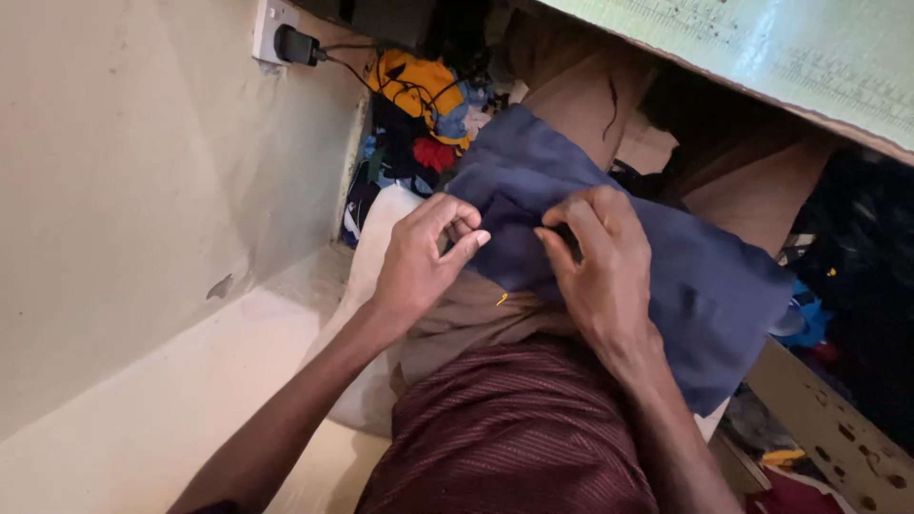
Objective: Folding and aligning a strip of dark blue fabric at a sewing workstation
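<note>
Nearest the camera: dark maroon striped shirt (514, 438) filling the bottom of the view, both bare forearms reaching forward from it. Seated on the floor by the look of it, tan trousers (486, 319) over the lap and knees.

Left hand (419, 257) closed into a pinch, thumb and forefinger tips pressed together on the near edge of the navy blue woven cloth (685, 286), other fingers curled in. Right hand (605, 262) palm down just beside it, fingers bent and gripping the same edge, a small fold bunched up between the two. Hard to tell whether a needle sits in that pinch, too small to make out. A tiny yellow fleck (502, 299) just below the edge, thread or pin, can't say which.

Progress-wise: looks like early or mid work on that near edge only. Rest of the cloth just draped loose over the right knee and hanging off to the side, no visible stitching or finished fold anywhere else. Plenty left, going by that.

Further out: pale green cutting mat with ruler markings (790, 48) on a raised surface top right. Heap of mixed coloured fabric scraps (419, 114) against the cream wall (124, 171), yellow and red bits on top. Black charger plugged into a white wall socket (271, 29) up top left.
</note>
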